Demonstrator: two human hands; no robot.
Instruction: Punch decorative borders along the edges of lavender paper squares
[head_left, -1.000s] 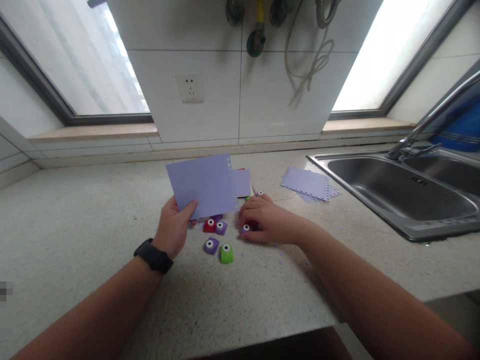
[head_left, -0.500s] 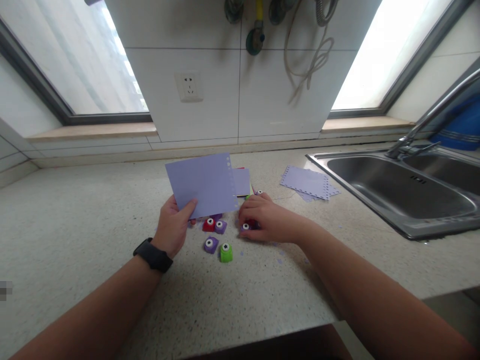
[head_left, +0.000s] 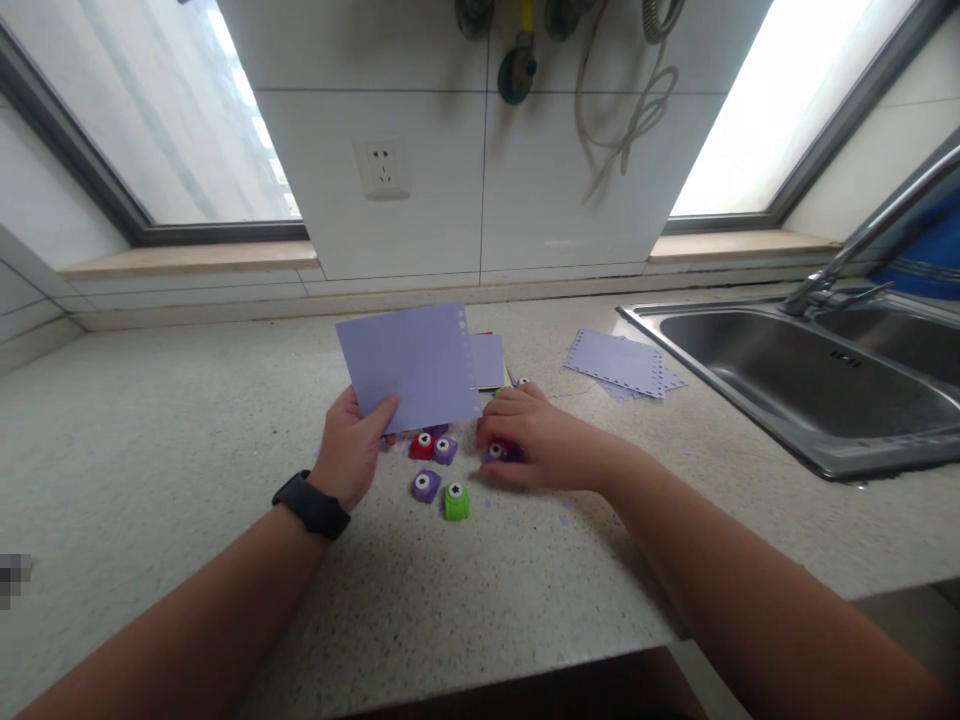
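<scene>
Gripping a purple card with left hand, above the bench. Curling right hand over a purple punch; cannot tell if gripping it.

Plain lavender was seen on the paper at the centre, its right edge patterned with punched holes. The punched sheets right of centre were coloured lavender too. Below the paper, a red punch, a purple punch and a green punch were marked with dark shapes on white tops. The whitish counter was speckled grey.
</scene>
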